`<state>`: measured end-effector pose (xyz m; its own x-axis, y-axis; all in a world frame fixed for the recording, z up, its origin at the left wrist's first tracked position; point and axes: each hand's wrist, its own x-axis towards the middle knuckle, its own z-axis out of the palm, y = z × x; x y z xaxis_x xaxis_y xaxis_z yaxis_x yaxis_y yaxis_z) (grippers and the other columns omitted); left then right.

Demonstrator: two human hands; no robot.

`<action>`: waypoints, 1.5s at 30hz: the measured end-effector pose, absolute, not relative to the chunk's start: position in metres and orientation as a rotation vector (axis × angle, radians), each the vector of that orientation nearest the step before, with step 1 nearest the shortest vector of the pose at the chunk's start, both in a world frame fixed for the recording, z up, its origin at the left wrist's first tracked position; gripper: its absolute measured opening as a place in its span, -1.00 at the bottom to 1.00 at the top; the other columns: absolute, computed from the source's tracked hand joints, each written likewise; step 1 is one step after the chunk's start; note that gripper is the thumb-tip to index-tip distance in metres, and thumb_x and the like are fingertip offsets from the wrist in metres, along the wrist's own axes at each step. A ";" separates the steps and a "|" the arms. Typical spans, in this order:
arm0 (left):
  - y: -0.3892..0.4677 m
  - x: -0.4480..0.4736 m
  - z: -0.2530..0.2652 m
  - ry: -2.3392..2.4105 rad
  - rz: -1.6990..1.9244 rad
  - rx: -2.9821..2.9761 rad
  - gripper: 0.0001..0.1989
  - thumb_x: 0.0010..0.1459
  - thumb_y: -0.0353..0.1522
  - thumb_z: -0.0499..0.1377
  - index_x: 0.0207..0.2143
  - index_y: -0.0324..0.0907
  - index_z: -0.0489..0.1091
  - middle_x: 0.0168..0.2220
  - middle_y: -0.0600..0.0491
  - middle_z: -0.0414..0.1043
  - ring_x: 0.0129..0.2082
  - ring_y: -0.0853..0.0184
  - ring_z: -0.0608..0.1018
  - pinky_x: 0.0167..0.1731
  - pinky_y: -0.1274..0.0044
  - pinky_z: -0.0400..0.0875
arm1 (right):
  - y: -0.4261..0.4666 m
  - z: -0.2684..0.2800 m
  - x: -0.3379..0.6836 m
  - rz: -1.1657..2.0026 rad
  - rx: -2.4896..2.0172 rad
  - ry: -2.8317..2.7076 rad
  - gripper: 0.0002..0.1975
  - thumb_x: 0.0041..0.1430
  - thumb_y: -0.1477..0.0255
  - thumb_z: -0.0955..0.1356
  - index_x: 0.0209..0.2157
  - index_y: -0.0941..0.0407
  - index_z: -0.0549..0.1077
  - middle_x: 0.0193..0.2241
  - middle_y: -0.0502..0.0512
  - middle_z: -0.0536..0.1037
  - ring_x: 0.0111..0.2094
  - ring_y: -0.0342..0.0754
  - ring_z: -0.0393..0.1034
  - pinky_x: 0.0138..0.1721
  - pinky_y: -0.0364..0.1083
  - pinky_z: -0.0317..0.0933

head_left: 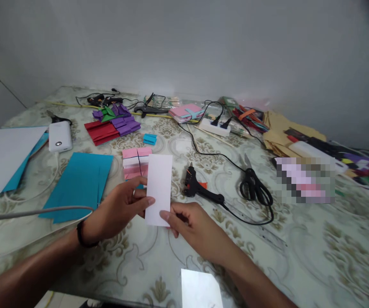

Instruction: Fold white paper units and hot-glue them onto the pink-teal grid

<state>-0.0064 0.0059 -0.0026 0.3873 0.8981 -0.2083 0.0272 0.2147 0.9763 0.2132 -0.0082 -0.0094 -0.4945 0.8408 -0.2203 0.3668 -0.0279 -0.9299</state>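
A white rectangular piece of paper (159, 184) is held upright between both hands, above the table. My left hand (125, 201) is closed on its left edge, thumb in front and fingers behind. At the lower right corner my right hand (192, 224) pinches the same paper, its other fingertips partly hidden behind. Just beyond lies a folded pink and white paper piece (134, 159) with a dark line across it, partly covered by the paper. A black glue gun (200, 186) rests to the right. Blue paper sheets (78, 184) lie left of my left hand.
Black-handled scissors (253, 184) and a clear ruler (267, 237) lie at right. A power strip (215, 127) with plugged cords stands behind. Folded red paper (102, 131) and purple paper (125, 124) sit at the back; a white power bank (60, 137) is at left. Cables cross the table.
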 end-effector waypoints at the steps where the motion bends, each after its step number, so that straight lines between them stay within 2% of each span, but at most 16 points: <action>1: 0.006 -0.006 -0.003 0.997 0.777 1.197 -0.76 0.28 -0.26 0.31 -0.10 -0.18 0.39 -0.37 0.04 0.67 -0.39 0.25 0.71 -0.39 0.50 0.56 | -0.008 -0.010 0.213 1.512 -1.268 -1.847 -0.52 0.43 0.13 0.29 -0.53 0.10 0.33 -0.60 -0.07 0.34 -0.54 -0.14 0.17 -0.45 -0.13 0.04; 6: 0.008 -0.005 -0.003 1.033 0.853 1.169 -0.67 0.19 -0.21 0.38 -0.13 -0.16 0.38 -0.42 0.09 0.67 -0.42 0.26 0.70 -0.42 0.51 0.58 | -0.009 -0.010 0.210 1.510 -1.259 -1.811 -0.53 0.45 0.13 0.27 -0.51 0.09 0.35 -0.58 -0.07 0.37 -0.54 -0.14 0.19 -0.47 -0.12 0.05; 12: 0.008 -0.005 -0.001 1.064 0.864 1.175 -0.63 0.18 -0.21 0.39 -0.09 -0.20 0.39 -0.39 0.04 0.69 -0.41 0.26 0.70 -0.42 0.52 0.59 | -0.009 -0.008 0.209 1.461 -1.251 -1.813 -0.57 0.43 0.22 0.29 -0.53 0.09 0.32 -0.58 -0.06 0.38 -0.52 -0.13 0.23 -0.44 -0.13 0.09; 15: 0.007 -0.006 0.001 1.067 0.849 1.166 -0.61 0.14 -0.21 0.42 -0.08 -0.23 0.44 -0.39 0.01 0.69 -0.42 0.24 0.71 -0.43 0.52 0.60 | -0.009 -0.007 0.210 1.429 -1.246 -1.784 -0.59 0.43 0.20 0.28 -0.49 0.09 0.38 -0.56 -0.05 0.38 -0.50 -0.11 0.25 -0.46 -0.13 0.09; 22: 0.007 -0.009 0.008 1.104 0.861 1.202 -0.68 0.16 -0.14 0.39 -0.34 -0.26 0.61 -0.37 -0.08 0.71 -0.41 0.21 0.71 -0.39 0.49 0.62 | -0.007 0.001 0.215 1.412 -1.160 -1.727 -0.57 0.41 0.19 0.29 -0.53 0.09 0.35 -0.57 -0.03 0.37 -0.48 -0.11 0.24 -0.44 -0.12 0.07; 26: 0.006 -0.008 0.008 1.096 0.813 1.243 -0.66 0.16 -0.15 0.39 -0.50 -0.25 0.61 -0.44 -0.08 0.70 -0.45 0.23 0.69 -0.40 0.52 0.57 | -0.008 0.001 0.214 1.425 -1.179 -1.687 -0.64 0.41 0.19 0.30 -0.44 0.09 0.38 -0.53 -0.04 0.34 -0.47 -0.10 0.22 -0.47 -0.13 0.04; 31: 0.002 -0.010 0.001 1.051 0.774 1.190 -0.71 0.19 -0.17 0.38 -0.39 -0.24 0.66 -0.40 -0.05 0.71 -0.41 0.24 0.67 -0.37 0.52 0.54 | -0.009 -0.001 0.216 1.399 -1.142 -1.692 -0.64 0.41 0.22 0.30 -0.45 0.10 0.39 -0.53 -0.05 0.32 -0.47 -0.12 0.19 -0.47 -0.12 0.02; 34: 0.005 -0.015 0.001 1.012 0.892 1.129 -0.76 0.21 -0.21 0.39 -0.36 -0.22 0.64 -0.38 -0.01 0.69 -0.39 0.29 0.64 -0.34 0.55 0.51 | -0.008 -0.001 0.219 1.392 -1.139 -1.711 -0.64 0.40 0.24 0.31 -0.47 0.10 0.38 -0.54 -0.05 0.31 -0.47 -0.11 0.19 -0.47 -0.11 0.00; 38: 0.010 -0.018 0.009 0.964 1.092 1.047 -0.80 0.20 -0.26 0.41 -0.37 -0.19 0.55 -0.47 0.10 0.60 -0.47 0.38 0.59 -0.38 0.60 0.46 | -0.004 0.001 0.223 1.343 -1.135 -1.675 -0.65 0.37 0.28 0.31 -0.51 0.10 0.33 -0.55 -0.06 0.26 -0.48 -0.13 0.14 -0.46 -0.11 -0.02; 43: 0.011 -0.020 0.009 0.953 1.104 1.095 -0.63 0.32 -0.20 0.30 -0.50 -0.20 0.40 -0.57 0.14 0.44 -0.54 0.41 0.53 -0.43 0.59 0.41 | 0.001 0.006 0.230 1.383 -1.124 -1.620 -0.68 0.37 0.25 0.32 -0.45 0.10 0.38 -0.51 -0.07 0.26 -0.47 -0.14 0.10 -0.47 -0.13 -0.02; 45: 0.011 -0.020 0.007 0.999 1.105 1.176 -0.58 0.37 -0.16 0.25 -0.50 -0.20 0.42 -0.53 0.11 0.45 -0.49 0.40 0.53 -0.38 0.58 0.43 | 0.002 0.007 0.232 1.400 -1.115 -1.653 -0.67 0.37 0.22 0.32 -0.45 0.11 0.39 -0.50 -0.06 0.28 -0.46 -0.14 0.12 -0.47 -0.14 -0.01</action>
